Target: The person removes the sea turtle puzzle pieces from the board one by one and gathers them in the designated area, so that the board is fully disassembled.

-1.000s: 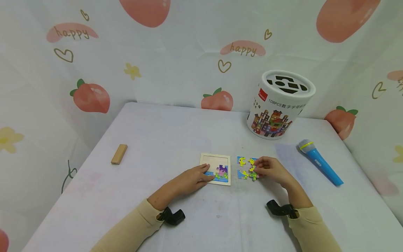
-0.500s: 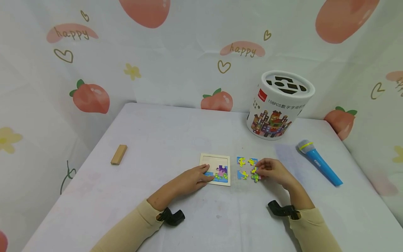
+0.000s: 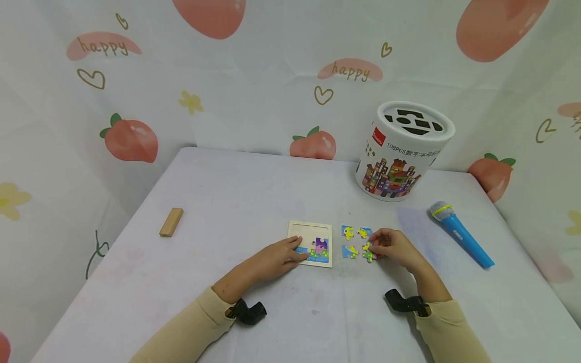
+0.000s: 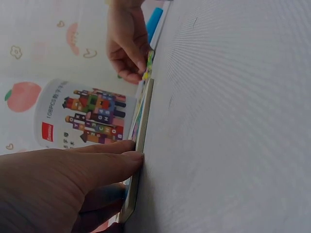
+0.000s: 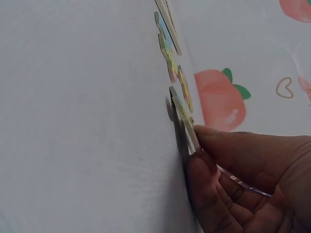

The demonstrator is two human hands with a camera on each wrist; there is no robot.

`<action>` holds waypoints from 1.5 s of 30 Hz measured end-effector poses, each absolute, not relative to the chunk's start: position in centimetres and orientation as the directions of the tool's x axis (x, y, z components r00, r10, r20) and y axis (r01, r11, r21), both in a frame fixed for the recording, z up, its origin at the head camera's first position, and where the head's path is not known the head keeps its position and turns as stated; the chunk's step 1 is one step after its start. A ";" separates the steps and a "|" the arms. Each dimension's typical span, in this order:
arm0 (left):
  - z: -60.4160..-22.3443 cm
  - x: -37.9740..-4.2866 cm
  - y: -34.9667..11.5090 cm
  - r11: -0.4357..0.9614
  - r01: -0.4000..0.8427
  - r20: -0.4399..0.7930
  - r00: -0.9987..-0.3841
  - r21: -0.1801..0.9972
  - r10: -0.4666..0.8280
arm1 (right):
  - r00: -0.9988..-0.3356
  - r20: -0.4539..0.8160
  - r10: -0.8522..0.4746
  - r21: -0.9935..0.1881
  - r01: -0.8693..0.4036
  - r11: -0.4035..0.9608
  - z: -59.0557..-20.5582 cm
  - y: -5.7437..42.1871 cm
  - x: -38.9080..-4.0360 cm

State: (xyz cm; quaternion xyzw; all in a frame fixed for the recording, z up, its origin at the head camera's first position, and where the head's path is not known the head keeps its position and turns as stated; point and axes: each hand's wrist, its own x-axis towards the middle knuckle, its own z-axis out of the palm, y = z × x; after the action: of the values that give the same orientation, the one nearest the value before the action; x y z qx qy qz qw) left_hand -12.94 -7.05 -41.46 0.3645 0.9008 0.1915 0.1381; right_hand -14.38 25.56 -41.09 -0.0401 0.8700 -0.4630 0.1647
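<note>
My left hand (image 3: 277,258) rests on the left side of a small wooden jigsaw tray (image 3: 310,223), thumb and fingertips pressing its edge and face. Inside the tray, fitted pieces show blue, green and a purple figure (image 3: 320,245); the upper left is bare wood. To the tray's right, my right hand (image 3: 394,247) pinches a yellow-green jigsaw piece (image 5: 182,114) between thumb and finger. The right wrist view shows this piece tilted, one edge just off or touching the cloth. Beside it lie loose pieces with yellow shapes (image 3: 348,232), (image 3: 350,251) and one nearer the fingers (image 3: 362,233).
A white cylindrical block tub (image 3: 404,151) stands at the back right. A blue toy microphone (image 3: 463,234) lies right of my right hand. Far left lies a wooden block (image 3: 172,222). White cloth covers the table (image 3: 254,191), with a patterned curtain behind.
My right hand has shifted slightly right with the pinched jigsaw piece, widening its gap from the loose pieces. My left hand and the tray have stayed in place.
</note>
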 end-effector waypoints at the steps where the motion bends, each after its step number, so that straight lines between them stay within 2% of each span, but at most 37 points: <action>1: -41.4 -12.9 -7.1 0.660 0.603 -0.109 -0.696 0.447 0.710 | -0.944 -0.247 -0.220 -0.818 0.081 0.570 -41.1 25.5 -14.4; 20: -41.6 -13.0 -7.1 0.658 0.603 -0.100 -0.698 0.450 0.709 | -0.932 -0.221 -0.286 -0.816 0.016 0.578 -41.3 26.4 -14.5; 28: -41.6 -13.0 -7.1 0.662 0.597 -0.108 -0.700 0.454 0.706 | -0.925 -0.267 -0.272 -0.784 0.045 0.619 -41.1 26.5 -14.6; 45: -41.5 -13.0 -7.1 0.656 0.607 -0.102 -0.694 0.449 0.713 | -0.929 -0.202 -0.309 -0.739 -0.062 0.670 -40.8 26.6 -14.4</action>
State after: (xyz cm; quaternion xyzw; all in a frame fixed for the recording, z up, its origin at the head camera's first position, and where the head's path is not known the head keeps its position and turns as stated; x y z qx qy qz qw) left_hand -13.01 -7.08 -41.47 0.3667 0.8997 0.1940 0.1360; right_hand -14.42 26.57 -40.76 -0.1032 0.9003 -0.3926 0.1572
